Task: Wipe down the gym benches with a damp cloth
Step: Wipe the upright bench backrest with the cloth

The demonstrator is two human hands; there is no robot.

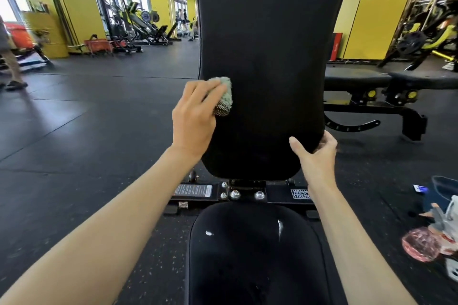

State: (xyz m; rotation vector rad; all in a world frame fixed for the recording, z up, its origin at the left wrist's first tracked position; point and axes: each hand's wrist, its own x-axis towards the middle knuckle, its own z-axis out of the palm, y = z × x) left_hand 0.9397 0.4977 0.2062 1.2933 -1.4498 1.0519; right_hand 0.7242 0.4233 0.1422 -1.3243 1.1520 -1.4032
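Note:
A black adjustable gym bench stands in front of me, its upright back pad filling the middle of the view and its seat pad below. My left hand grips a bunched pale green cloth and presses it against the left edge of the back pad. My right hand holds the lower right edge of the back pad, thumb on the front, fingers curled behind it. Small wet glints show on the seat pad.
A second flat black bench stands behind on the right. Bags and a pink wrapped item lie on the floor at the right. Gym machines line the left and right background; a person's legs are at the far left.

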